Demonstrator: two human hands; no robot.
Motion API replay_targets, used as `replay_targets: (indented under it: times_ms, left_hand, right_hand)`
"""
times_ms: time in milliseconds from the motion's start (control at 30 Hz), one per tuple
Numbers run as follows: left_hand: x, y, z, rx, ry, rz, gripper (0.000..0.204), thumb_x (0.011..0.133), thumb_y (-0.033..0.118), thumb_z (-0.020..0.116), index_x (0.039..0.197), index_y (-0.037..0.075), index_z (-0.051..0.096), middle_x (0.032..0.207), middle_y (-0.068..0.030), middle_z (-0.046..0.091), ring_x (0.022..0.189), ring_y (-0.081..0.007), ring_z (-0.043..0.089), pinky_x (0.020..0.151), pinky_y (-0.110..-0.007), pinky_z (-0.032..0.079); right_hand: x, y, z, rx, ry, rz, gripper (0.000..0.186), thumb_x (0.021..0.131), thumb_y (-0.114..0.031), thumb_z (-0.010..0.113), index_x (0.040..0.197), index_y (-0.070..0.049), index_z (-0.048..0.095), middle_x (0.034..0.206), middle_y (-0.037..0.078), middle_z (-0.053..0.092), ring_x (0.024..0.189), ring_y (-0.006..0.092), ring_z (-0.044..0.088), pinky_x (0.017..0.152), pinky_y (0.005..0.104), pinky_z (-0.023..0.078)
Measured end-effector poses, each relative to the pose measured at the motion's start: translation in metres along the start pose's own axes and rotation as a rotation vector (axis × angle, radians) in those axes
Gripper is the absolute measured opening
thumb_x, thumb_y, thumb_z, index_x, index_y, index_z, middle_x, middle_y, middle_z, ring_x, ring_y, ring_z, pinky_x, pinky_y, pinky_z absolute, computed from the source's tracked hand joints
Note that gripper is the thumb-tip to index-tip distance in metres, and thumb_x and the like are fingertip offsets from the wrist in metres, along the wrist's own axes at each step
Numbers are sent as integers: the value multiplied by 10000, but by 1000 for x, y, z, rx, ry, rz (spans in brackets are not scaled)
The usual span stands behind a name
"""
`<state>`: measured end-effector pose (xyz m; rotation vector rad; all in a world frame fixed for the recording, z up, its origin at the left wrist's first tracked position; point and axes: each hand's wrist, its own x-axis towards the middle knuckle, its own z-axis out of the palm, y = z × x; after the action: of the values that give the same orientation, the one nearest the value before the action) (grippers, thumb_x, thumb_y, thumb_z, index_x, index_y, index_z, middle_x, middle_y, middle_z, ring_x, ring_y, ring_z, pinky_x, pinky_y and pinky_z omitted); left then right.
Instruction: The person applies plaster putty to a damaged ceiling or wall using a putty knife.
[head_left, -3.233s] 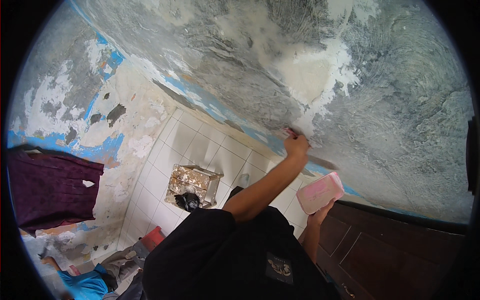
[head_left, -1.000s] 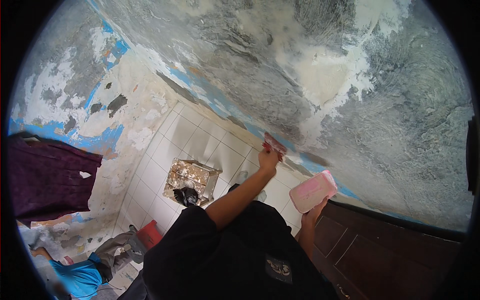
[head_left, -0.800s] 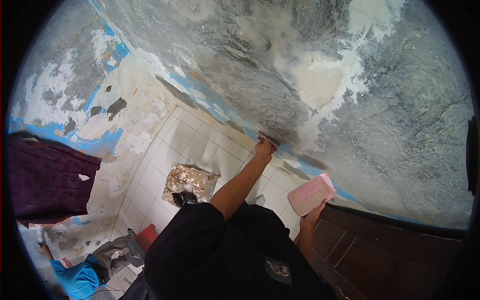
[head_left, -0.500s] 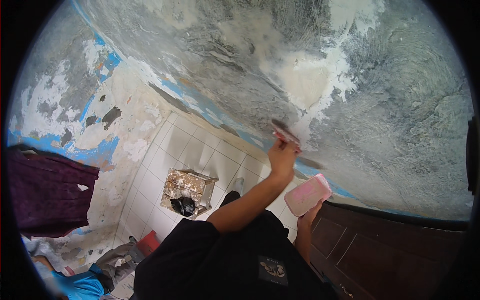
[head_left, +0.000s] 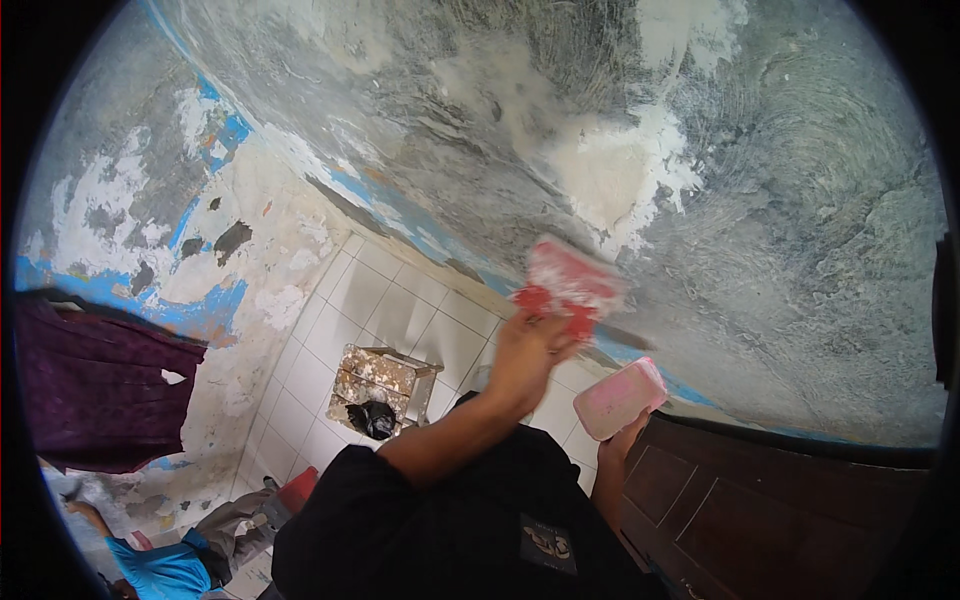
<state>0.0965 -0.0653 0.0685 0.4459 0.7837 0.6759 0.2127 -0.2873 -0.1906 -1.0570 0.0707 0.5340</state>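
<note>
My left hand [head_left: 530, 355] grips a red putty scraper [head_left: 572, 283] by its near end. White putty smears the scraper's broad face, which motion blurs a little. It is in front of the lower part of the grey wall [head_left: 800, 230]; whether its edge touches the wall I cannot tell. Above it, a pale patch of filler [head_left: 600, 180] with white ragged borders spreads over the wall. To the right, my right hand [head_left: 625, 438] is closed around a shallow pink tub [head_left: 620, 398], held tilted. The tub's pale, pink-stained face shows; most of the fingers are hidden behind it.
A putty-spattered wooden stool [head_left: 372, 375] with a black plastic bag [head_left: 372, 418] stands on white floor tiles [head_left: 300, 385]. Dark purple cloth [head_left: 105, 385] hangs at left. Another person in a blue shirt [head_left: 160, 562] is at lower left, near a red container [head_left: 298, 490]. A dark panelled door [head_left: 760, 520] is at lower right.
The scraper has turned from nearly edge-on to showing its broad face, and my left hand has moved slightly left and nearer to me. My right hand and the tub have hardly moved.
</note>
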Motion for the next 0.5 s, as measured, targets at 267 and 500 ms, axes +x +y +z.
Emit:
replay_targets:
  times_ms: [267,500]
  left_hand:
    - [189,-60,-213,478,388,357,164,922,35,537,1030,-64,611,871,-127,675,734,-191,684,634,-327,623]
    - [217,-18,-146,417,305,399,146,902,56,586,923,-76,646,777,-117,678,650,-157,661,572,-279,584]
  right_hand:
    - [12,1,-19,-11,37,47,635,1043,-533,395,1511,-114,300,1493,104,421,1372,297,430,1125,465,386]
    - [23,2,-5,-40,10,64,619,1046,-532,381,1482,-94,348,1442,106,475,1328,286,476,1097,444,411]
